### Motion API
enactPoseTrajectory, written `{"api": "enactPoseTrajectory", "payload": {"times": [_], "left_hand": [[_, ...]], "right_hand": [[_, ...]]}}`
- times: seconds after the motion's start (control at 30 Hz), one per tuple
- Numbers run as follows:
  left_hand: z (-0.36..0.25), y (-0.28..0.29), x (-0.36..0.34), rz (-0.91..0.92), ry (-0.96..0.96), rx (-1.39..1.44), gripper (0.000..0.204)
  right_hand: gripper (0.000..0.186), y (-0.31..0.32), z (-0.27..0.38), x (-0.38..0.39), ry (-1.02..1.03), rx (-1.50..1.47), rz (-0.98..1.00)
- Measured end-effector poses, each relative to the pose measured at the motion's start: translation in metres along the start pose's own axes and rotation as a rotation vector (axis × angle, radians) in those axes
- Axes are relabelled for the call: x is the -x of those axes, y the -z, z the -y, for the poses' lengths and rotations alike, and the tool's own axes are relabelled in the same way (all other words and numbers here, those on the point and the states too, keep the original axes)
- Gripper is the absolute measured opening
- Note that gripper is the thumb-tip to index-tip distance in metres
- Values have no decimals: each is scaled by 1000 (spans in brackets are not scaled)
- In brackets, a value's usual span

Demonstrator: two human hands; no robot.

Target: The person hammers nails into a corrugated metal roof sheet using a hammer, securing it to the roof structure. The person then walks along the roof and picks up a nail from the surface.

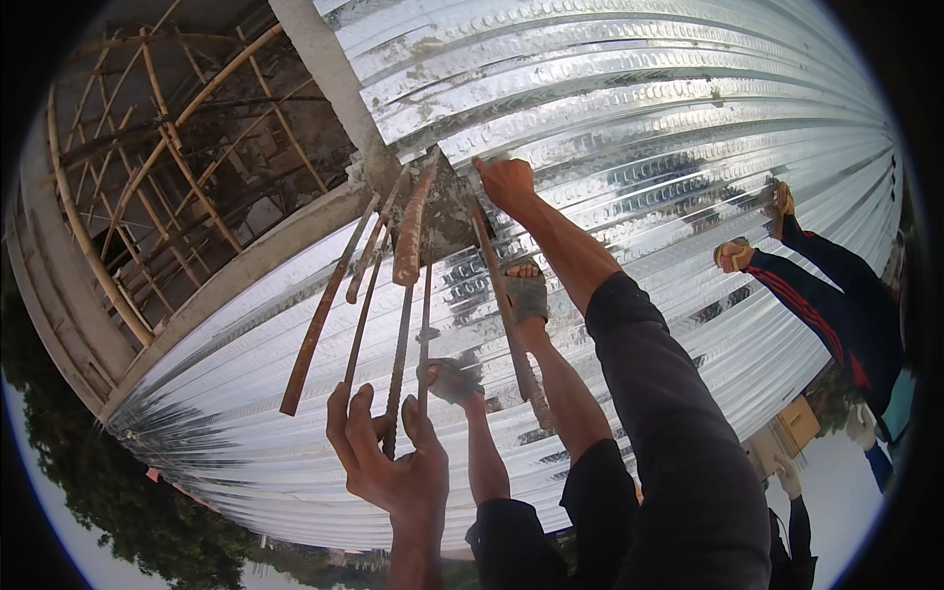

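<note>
My left hand (388,462) is among several rusty steel reinforcing bars (324,324) that rise toward me from a concrete column stub (444,221). Its fingers curl about a thin ribbed rebar (402,364); other bars pass close by the fingertips. Beyond, my right hand (508,187) is closed, knuckles up, over the corrugated shiny metal sheet (629,108), just right of the column. Its forefinger points toward the sheet's edge by the concrete. Whatever that hand may hold is hidden. A thicker bar (506,324) leans out below my right forearm.
My sandalled feet (526,290) stand on the metal decking. At left, a concrete beam (256,236) borders an opening with wooden scaffold poles (162,128) below. On the right stands a person in dark trousers with red stripes (811,295); gloved hands (862,428) of others show lower down.
</note>
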State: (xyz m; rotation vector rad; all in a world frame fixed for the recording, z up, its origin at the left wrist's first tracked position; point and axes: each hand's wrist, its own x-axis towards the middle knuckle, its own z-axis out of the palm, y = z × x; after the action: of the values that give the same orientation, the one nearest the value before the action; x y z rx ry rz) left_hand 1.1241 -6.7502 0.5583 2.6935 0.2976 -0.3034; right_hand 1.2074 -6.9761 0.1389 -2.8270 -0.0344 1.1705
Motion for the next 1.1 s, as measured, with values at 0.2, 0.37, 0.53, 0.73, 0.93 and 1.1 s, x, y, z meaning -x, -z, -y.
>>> {"api": "enactPoseTrajectory", "payload": {"times": [0.2, 0.37, 0.53, 0.73, 0.93, 1.1], "left_hand": [[1, 0, 2, 4, -5, -19, 46], [4, 0, 2, 34, -30, -49, 48], [3, 2, 3, 64, -40, -46, 52], [6, -1, 2, 42, -79, -42, 53], [3, -1, 2, 43, -40, 8, 56], [2, 3, 1, 20, -42, -13, 49]], "right_hand": [[58, -14, 1, 36, 64, 161, 193], [73, -36, -6, 43, 3, -299, -36], [69, -21, 0, -18, -12, -559, -127], [75, 19, 18, -38, -136, -590, 19], [70, 14, 26, -31, -133, -432, 7], [55, 12, 25, -14, -165, -413, 56]]}}
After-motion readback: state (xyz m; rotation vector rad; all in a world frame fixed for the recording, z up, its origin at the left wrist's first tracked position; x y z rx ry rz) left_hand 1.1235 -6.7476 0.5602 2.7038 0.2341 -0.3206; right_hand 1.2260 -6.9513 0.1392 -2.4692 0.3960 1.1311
